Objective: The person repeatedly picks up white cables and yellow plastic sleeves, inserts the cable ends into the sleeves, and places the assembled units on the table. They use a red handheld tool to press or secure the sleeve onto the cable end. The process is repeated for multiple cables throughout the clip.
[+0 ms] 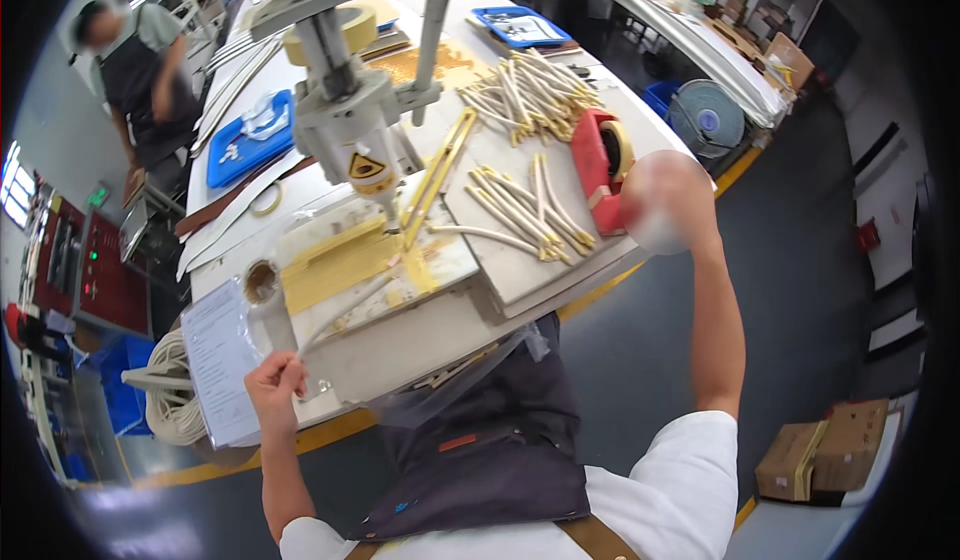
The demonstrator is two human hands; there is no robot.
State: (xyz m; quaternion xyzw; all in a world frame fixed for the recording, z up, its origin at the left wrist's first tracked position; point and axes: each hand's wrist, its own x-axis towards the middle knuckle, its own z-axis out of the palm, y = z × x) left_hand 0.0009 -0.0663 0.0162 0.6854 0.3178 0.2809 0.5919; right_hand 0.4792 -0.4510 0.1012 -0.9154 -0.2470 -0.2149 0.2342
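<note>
At the bench's near left edge, my left hand [275, 384] is closed around one end of a pale cord [347, 313]. The cord slants up and right over the yellow-taped base plate [335, 268] of a press machine [358, 120]. My right hand [668, 200] is beside a red tape dispenser [598, 175] carrying a tape roll [617, 150]. A blur covers that hand, so I cannot tell what its fingers do. Left of the dispenser lies a small bunch of cord pieces [525, 210] with yellowish ends. A bigger pile of similar pieces [525, 90] sits behind it.
Blue trays [252, 142] stand at the left and back of the bench. A printed sheet [215, 360] hangs at the left edge, near a coil of rope [172, 400]. A grey fan [706, 118] stands beyond the right edge. Another person [150, 80] is at far left.
</note>
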